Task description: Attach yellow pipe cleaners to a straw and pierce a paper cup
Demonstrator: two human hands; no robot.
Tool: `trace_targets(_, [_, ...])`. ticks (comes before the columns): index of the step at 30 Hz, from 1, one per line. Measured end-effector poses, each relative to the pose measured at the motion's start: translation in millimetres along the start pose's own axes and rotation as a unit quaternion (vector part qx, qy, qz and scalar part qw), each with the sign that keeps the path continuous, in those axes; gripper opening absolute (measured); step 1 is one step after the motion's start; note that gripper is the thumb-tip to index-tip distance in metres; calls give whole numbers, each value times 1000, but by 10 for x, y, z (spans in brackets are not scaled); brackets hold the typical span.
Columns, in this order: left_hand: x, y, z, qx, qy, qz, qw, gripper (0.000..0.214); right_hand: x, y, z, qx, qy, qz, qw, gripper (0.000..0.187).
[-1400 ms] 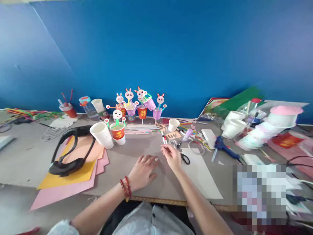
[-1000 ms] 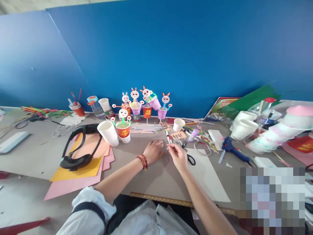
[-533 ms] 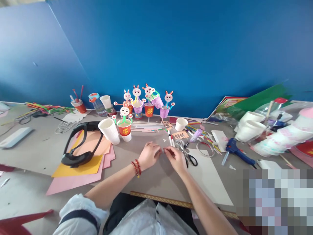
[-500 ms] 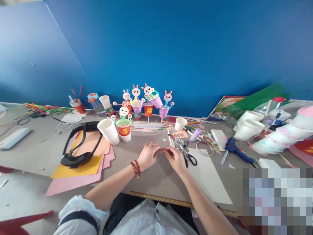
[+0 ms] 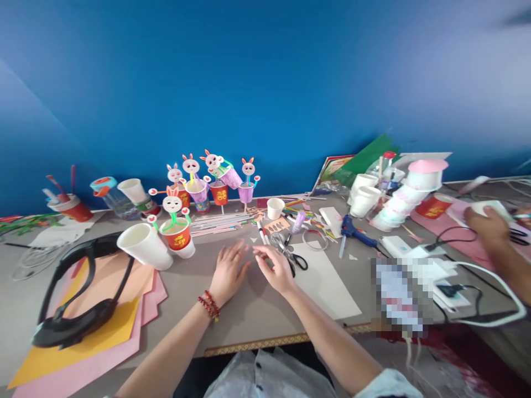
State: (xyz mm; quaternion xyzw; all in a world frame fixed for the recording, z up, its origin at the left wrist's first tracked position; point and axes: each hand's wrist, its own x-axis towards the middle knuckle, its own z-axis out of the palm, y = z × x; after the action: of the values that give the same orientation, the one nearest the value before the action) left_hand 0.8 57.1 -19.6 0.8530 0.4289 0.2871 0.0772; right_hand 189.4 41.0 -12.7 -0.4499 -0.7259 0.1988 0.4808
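My left hand (image 5: 228, 271) lies flat on the grey table (image 5: 194, 287) with its fingers spread, a red bead bracelet (image 5: 208, 305) on the wrist. My right hand (image 5: 274, 269) rests close beside it, fingers drawn together in a pinch. What they hold is too small to make out. Black-handled scissors (image 5: 295, 257) lie just right of my right hand, at the corner of a white paper sheet (image 5: 327, 283). Two markers (image 5: 262, 234) lie just beyond my fingertips.
Bunny paper-cup figures (image 5: 207, 185) stand along the blue wall, one (image 5: 176, 229) nearer beside a tilted white cup (image 5: 143, 246). A black headset (image 5: 78, 298) lies on coloured paper (image 5: 83, 345) at left. A glue gun (image 5: 352, 229), stacked cups (image 5: 398, 204), cables and another person's hand (image 5: 489, 226) are at right.
My hands, which met fingertip to fingertip half a second ago, have drawn slightly apart and the left has flattened. The view has swung right, bringing another person's hand into sight.
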Motion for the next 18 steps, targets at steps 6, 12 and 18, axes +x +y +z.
trace_targets(6, [-37,-65,14,-33,25,-28,999,16,136,77,-450,-130,58,27,989,15])
trace_targets(12, [-62,-39,110,-38,5,-55,998,47,21,361,-818,-370,34,87,924,21])
trace_targets(18, [-77,-78,156,-39,22,-56,997,29,-41,484,-627,-384,-31,101,917,14])
